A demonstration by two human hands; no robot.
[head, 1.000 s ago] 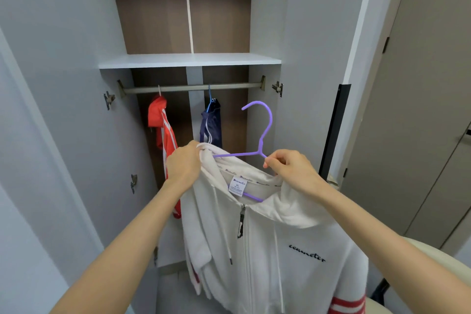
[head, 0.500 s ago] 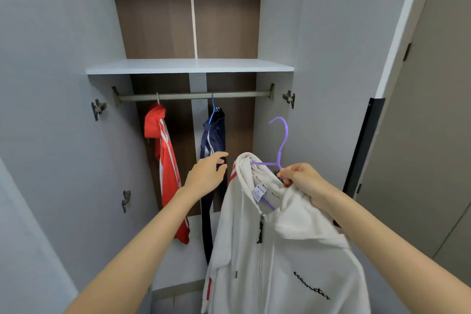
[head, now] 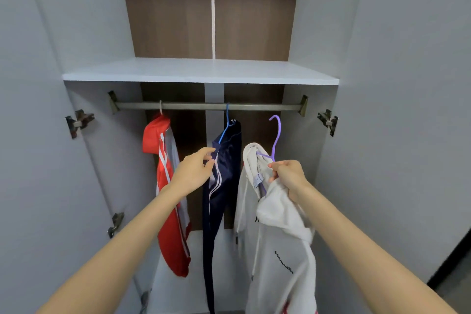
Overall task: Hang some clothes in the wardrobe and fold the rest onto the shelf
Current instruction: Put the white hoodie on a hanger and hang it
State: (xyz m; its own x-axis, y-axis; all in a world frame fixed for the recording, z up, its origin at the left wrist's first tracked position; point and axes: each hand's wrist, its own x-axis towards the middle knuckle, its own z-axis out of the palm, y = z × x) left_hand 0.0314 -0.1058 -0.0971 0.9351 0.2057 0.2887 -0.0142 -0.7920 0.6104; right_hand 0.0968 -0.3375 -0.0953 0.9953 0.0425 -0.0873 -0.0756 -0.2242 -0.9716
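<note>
Inside, the wardrobe [head: 382, 84] has pale grey side walls, a brown back panel and a white shelf [head: 201, 72] above a metal rail [head: 254, 106]. A red garment [head: 168, 186] hangs near the rail's left end and a navy garment [head: 221, 186] at its middle, on a blue hanger [head: 225, 127]. The left hand [head: 195, 173], fingers loosely apart, touches the navy garment. The right hand [head: 288, 177] grips a purple hanger [head: 276, 135] carrying a white hoodie [head: 280, 250], its hook just below the rail's right part.

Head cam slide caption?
Right hand lifts white hoodie on purple hanger toward rail; left hand touches navy garment.
</note>
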